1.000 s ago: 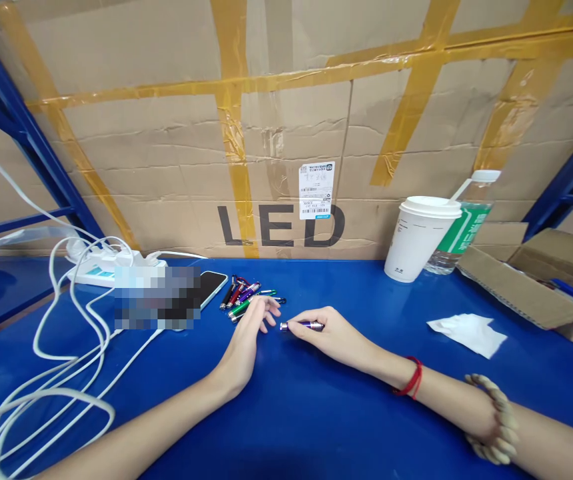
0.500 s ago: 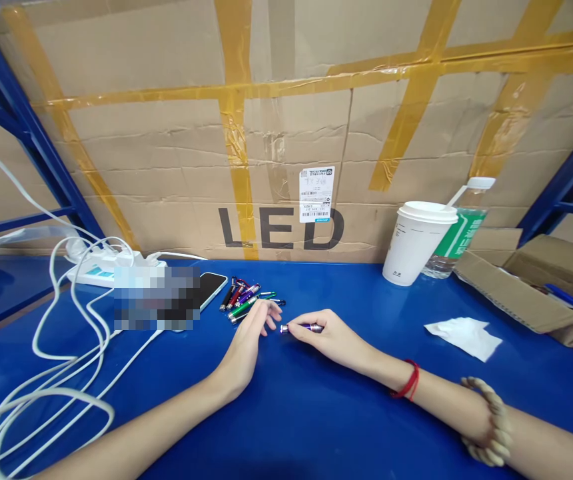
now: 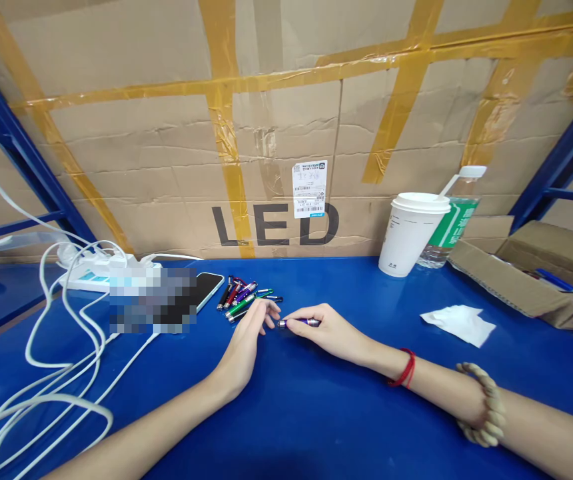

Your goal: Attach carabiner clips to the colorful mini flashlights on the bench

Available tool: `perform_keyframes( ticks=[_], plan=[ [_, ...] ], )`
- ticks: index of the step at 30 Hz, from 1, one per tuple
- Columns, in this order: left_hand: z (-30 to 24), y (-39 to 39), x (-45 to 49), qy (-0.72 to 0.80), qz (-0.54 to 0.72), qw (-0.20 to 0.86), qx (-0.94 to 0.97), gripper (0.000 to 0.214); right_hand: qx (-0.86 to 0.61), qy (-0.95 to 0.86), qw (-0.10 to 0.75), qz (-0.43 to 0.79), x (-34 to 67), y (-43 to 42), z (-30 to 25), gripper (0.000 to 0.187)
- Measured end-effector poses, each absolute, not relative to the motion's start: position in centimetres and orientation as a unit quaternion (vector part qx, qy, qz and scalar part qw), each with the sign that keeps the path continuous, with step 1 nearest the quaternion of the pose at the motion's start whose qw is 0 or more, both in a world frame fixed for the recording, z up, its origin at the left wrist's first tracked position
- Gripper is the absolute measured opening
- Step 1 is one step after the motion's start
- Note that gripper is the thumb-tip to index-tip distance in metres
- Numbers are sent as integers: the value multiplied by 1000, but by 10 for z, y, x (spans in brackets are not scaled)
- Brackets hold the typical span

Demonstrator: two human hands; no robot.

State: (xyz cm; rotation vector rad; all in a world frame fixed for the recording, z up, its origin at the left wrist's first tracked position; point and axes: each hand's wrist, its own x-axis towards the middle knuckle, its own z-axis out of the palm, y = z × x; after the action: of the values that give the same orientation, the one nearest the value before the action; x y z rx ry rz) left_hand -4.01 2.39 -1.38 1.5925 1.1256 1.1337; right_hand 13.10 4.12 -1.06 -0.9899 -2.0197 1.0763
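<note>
Little has shifted over the last second: the right hand (image 3: 329,331) still pinches the small purple metal keychain flashlight (image 3: 298,323) low over the blue tabletop (image 3: 291,413), while the left hand (image 3: 246,337), fingers loosely spread, rests beside the pile of coloured flashlights (image 3: 244,298) just beyond it.

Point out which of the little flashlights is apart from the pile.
The purple flashlight pinched in the right hand; the others lie bunched in a pile by the left hand.

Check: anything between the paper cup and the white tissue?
Nothing: head view shows bare blue table between the cup and the tissue.
</note>
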Motion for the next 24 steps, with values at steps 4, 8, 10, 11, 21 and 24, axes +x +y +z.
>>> perform_keyframes(
  ticks=[4,8,10,11,21,24],
  plan=[
    [-14,25,-40,450,451,424,644,40,-366,-774,316,408,132,40,-10,37],
    [-13,23,-40,463,439,418,646,39,-355,-784,314,400,132,41,-10,37],
    [-12,23,-40,465,436,416,649,38,-350,-785,312,405,133,42,-11,36],
    [-12,23,-40,465,435,415,650,38,-348,-784,310,409,133,42,-11,35],
    [-12,23,-40,473,433,410,649,37,-355,-782,310,408,133,41,-11,35],
    [-13,23,-40,477,434,407,647,38,-356,-784,314,401,133,42,-12,35]
  ],
)
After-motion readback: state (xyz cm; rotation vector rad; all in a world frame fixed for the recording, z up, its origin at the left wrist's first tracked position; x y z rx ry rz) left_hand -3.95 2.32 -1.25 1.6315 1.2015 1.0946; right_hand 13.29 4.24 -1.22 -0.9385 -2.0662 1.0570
